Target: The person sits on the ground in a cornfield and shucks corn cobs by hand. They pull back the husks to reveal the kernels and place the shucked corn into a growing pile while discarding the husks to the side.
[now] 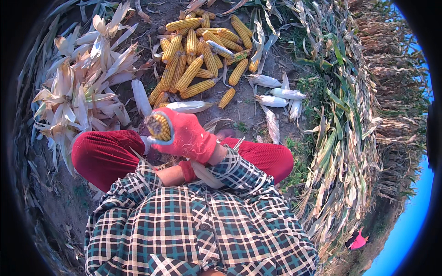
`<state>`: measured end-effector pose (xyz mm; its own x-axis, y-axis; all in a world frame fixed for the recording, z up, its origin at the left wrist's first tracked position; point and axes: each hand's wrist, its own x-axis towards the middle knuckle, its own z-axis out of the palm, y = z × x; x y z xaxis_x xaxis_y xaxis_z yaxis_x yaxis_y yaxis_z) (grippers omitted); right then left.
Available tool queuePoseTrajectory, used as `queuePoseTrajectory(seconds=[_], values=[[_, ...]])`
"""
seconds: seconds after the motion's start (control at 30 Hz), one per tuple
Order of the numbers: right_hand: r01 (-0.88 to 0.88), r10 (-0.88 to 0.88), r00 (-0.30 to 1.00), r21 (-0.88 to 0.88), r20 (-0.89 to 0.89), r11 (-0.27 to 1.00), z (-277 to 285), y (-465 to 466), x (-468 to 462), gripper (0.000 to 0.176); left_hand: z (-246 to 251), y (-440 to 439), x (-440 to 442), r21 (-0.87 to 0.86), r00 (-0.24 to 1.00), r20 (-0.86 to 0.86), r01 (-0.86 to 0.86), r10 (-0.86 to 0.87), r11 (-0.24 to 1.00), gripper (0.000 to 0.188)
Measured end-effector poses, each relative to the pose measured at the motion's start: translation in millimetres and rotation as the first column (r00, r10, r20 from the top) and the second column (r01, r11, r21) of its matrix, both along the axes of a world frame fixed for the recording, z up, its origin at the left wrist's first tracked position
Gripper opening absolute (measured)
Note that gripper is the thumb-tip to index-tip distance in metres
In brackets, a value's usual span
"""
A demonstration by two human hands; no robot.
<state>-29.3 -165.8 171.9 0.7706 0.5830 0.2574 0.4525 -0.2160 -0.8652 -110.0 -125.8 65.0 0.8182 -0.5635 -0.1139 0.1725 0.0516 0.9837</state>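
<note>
My right hand (188, 136), in a red glove with grey on its finger side, is closed around a corn cob (160, 128) whose yellow kernels and dark tip show at the left of the fist. My left hand (187, 171) lies lower, mostly hidden under the right wrist; only a bit of its red glove shows. Pale husk leaves (206, 175) hang below the right wrist, beside the left hand; whether the left hand grips them I cannot tell. Ahead of my hands, a pile of bare yellow corn cobs (190, 72) rests on the soil.
Loose dry husks (79, 93) are heaped at the left. Several ears still in pale husk (272, 101) lie right of the cobs. Cut corn stalks (331, 138) form a long bank at the right. A person in pink (359, 240) is far off at the lower right.
</note>
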Motion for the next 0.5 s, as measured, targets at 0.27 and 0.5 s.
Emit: queuePoseTrajectory(seconds=[0.27, 0.5], values=[[0.994, -0.688, 0.048, -0.034, -0.724, 0.106, -138.0, -149.1, 168.1, 0.091, 81.9, 165.8, 118.1, -0.118, 0.457, 0.446, -0.822, 0.769, 0.557, 0.026], [0.48, -0.828, 0.322, -0.674, -0.46, 0.561, -227.6, -238.7, 218.2, 0.067, 188.5, 337.3, 99.7, 0.441, 0.63, 0.77, -0.405, 0.105, -0.801, 0.042]])
